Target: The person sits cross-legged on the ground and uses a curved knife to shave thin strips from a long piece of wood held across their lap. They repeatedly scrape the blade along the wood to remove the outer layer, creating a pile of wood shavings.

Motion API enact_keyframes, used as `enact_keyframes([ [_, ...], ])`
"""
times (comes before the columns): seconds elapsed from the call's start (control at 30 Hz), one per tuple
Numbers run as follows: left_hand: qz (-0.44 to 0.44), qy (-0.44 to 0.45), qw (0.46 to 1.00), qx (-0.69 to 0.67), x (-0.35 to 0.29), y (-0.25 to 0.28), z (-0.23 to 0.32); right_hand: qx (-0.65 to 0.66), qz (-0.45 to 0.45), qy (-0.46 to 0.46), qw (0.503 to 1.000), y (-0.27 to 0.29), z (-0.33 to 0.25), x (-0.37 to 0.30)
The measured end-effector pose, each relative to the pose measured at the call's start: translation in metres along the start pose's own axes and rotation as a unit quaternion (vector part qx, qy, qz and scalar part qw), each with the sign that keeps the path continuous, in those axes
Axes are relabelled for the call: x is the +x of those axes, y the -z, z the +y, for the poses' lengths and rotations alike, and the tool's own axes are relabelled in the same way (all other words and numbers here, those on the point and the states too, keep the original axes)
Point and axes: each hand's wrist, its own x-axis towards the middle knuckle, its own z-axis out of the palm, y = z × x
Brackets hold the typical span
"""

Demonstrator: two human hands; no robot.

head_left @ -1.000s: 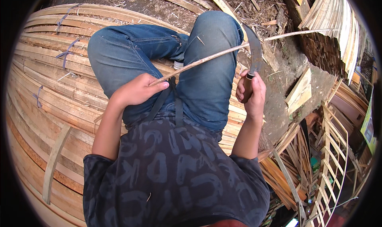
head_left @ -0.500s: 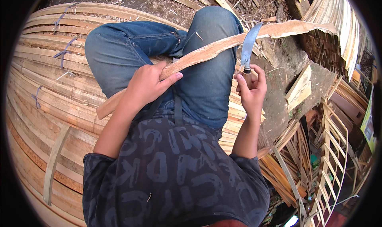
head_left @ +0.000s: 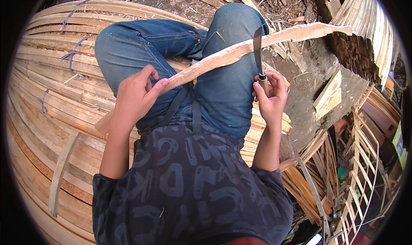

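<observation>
A long, wavy-edged strip of pale wood [head_left: 227, 56] slants across my lap, from under my left forearm over my thigh to the upper right. My left hand [head_left: 138, 92] grips it near its lower end, thumb laid along the top; the other fingers are partly hidden. In my right hand [head_left: 271, 92] is a knife with a curved blade [head_left: 257, 51] and a brown wooden handle [head_left: 263, 84], fingers closed round the handle. The blade stands upright, seen nearly edge-on, and overlaps the strip in view; whether it touches the wood I cannot tell.
Bundled long wooden slats [head_left: 56, 80], bound with purple ties [head_left: 73, 54], lie at the left and beneath me. Shavings and offcuts cover the ground ahead. Stacked thin boards [head_left: 365, 17] stand at the far right, a slatted wooden frame [head_left: 360, 176] nearer on that side.
My left hand has moved a little left and toward me. The wooden strip has shifted slightly left and turned about its length. The knife has turned, its blade now narrower and darker.
</observation>
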Motion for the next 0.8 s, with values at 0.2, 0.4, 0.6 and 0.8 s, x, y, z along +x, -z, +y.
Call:
enact_keyframes([
  [0.2,-0.08,-0.045,0.996,0.009,-0.008,0.011,-0.005,0.034,-0.001,0.02,0.999,-0.006,0.003,0.002],
  [0.4,-0.171,-0.021,0.976,-0.133,-0.004,-0.003,-0.008,0.028,-0.028,-0.013,0.999,-0.009,0.002,-0.007],
  [0.6,-0.113,-0.051,0.963,-0.24,0.012,-0.033,0.012,-0.152,-0.009,0.144,0.978,-0.016,0.004,-0.011],
  [0.8,-0.102,-0.042,0.957,-0.268,0.027,-0.066,0.035,-0.312,-0.003,0.196,0.93,-0.014,-0.02,-0.013],
])
